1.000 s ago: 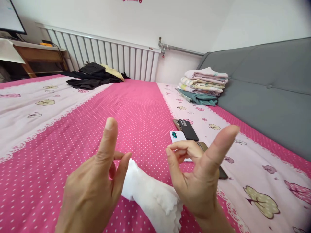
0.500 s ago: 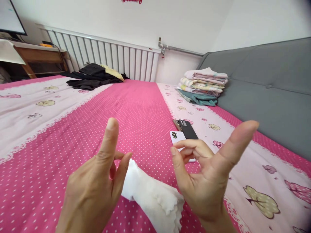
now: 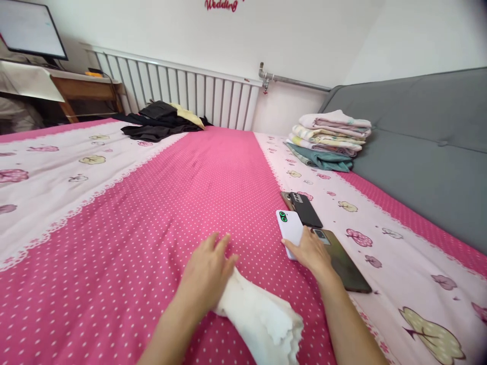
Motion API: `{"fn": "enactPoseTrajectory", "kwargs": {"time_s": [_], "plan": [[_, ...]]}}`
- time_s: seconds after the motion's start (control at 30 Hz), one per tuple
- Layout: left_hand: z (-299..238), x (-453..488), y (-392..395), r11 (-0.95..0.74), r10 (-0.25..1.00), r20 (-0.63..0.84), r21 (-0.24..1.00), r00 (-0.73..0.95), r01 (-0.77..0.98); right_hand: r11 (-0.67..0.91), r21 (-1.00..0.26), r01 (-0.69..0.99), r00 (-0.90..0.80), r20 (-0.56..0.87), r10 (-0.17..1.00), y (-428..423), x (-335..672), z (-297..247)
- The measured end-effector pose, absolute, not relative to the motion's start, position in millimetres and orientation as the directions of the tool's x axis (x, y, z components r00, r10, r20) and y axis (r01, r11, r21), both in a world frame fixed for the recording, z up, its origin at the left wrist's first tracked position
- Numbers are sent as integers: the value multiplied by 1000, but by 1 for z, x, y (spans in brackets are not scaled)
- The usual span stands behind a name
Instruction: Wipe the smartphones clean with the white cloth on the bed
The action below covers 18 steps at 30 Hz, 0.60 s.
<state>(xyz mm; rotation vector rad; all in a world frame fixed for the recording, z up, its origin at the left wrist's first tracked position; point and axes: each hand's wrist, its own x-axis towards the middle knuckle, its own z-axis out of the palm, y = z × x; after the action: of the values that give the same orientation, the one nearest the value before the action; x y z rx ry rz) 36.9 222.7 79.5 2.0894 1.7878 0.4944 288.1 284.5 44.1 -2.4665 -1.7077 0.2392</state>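
In the head view, the right hand (image 3: 312,253) reaches down over the lower part of a white phone (image 3: 292,227), which lies camera side up on the pink dotted bedspread (image 3: 213,177). Its thumb is at the phone's left edge and its fingers are spread toward the other side; the hand is partly open, and whether it has a grip I cannot tell, as the fingertips are mostly hidden. The step in hand looks like getting hold of this phone. The next move seems to call for closing thumb and fingers on the two long edges, without nudging the black phone (image 3: 307,210) just beyond it or the large dark tablet (image 3: 348,263) close on its right

The left hand (image 3: 207,271) is loosely open, fingers apart and slightly bent, at the far end of a white cloth (image 3: 262,309). It appears to have hold of nothing, though contact with the cloth is unclear; it could steady the cloth or the phone from there
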Motion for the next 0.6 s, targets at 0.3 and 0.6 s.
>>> {"fn": "enactPoseTrajectory", "kwargs": {"time_s": [0.3, 0.6], "plan": [[71, 55, 210, -260, 946, -30, 523, 323, 811, -363, -276, 890, 399, 84, 913, 298, 286, 21], [69, 58, 206, -164, 929, -178, 590, 325, 791, -109, -789, 605, 60, -91, 994, 353, 126, 73]]}}
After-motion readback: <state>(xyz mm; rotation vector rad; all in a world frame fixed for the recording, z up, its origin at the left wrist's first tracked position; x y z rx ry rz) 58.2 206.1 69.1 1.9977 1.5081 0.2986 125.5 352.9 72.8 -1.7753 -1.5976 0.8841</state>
